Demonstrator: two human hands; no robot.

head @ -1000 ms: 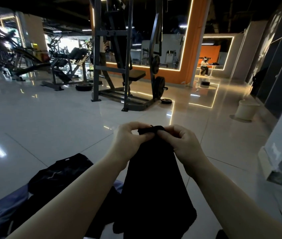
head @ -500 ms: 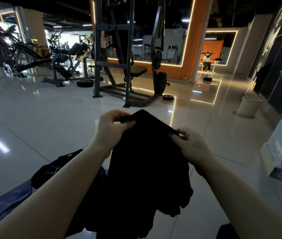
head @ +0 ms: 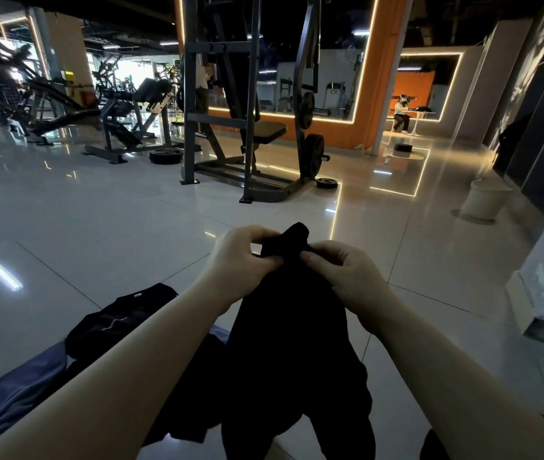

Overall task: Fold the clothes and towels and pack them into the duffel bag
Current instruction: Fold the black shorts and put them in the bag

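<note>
A black garment [head: 294, 333] hangs in front of me, held up by its top edge. My left hand [head: 240, 257] pinches that edge on the left and my right hand [head: 347, 277] pinches it on the right, the two hands close together. A fold of the cloth sticks up between them. Another black garment [head: 114, 322] lies crumpled on the floor at the lower left, partly on a blue-grey cloth [head: 15, 390]. No duffel bag is in view.
The glossy tiled floor [head: 98, 227] stretches ahead. A grey weight machine [head: 247, 127] stands in the middle distance, with more gym equipment [head: 124, 111] at the left. A white bucket [head: 485, 200] sits at the right by dark lockers. A person sits far back at a table.
My hands have come back together at the top of the black garment after spreading its edge apart half a second ago. The cloth now hangs bunched below them.
</note>
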